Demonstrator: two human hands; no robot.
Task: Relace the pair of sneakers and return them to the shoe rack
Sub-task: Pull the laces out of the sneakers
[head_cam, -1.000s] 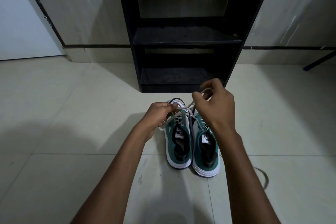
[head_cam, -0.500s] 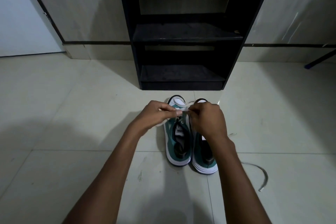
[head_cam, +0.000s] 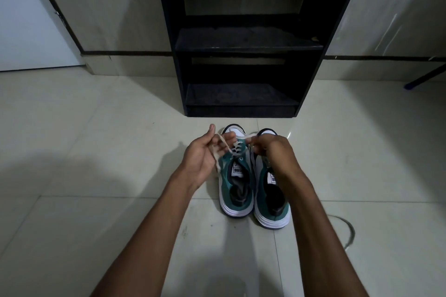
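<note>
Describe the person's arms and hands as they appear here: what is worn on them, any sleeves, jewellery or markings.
Both arms are bare along the whole length in view; no sleeve, cuff or glove shows. The left hand and right hand carry no ring, and neither wrist has a watch or band. No tattoos or other markings are visible. The dim light leaves fine detail hard to judge.

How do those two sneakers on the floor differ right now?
The left sneaker has a lace crossing its front eyelets, both ends held by the hands; the right sneaker shows no lace that I can see. The left hand is beside the left sneaker, while the right hand covers the right sneaker's front. The right sneaker's heel sits nearer the camera. Both are green and white, toes toward the black shoe rack.
</note>
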